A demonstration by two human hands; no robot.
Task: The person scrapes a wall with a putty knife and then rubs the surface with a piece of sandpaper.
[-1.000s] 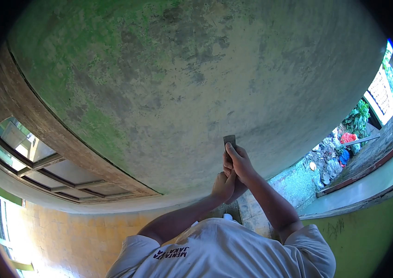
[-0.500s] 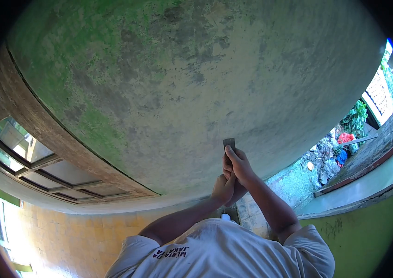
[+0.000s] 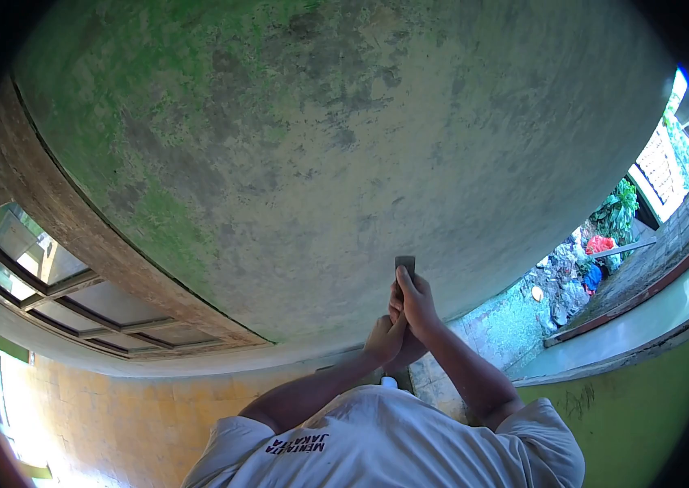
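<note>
A scraper (image 3: 405,263) with a flat grey blade points up against the worn, painted wall (image 3: 320,187). My right hand (image 3: 416,301) is closed around it just below the blade, the thumb lying along its face. Just under that, my left hand (image 3: 385,337) is closed too, pressed against the right hand at the lower end of the scraper. Both hands cover the handle. Around the blade the wall is pale grey, with green paint left in patches farther to the left.
A wooden-framed window (image 3: 76,301) borders the wall on the left. Yellowish tiles (image 3: 149,407) cover the floor behind. At right, beyond a low ledge (image 3: 621,342), lie a heap of rubbish (image 3: 568,285) and green plants (image 3: 617,210).
The scraper and both hands have come down slightly along the wall, towards my body. My grip looks the same, and the view has shifted a little.
</note>
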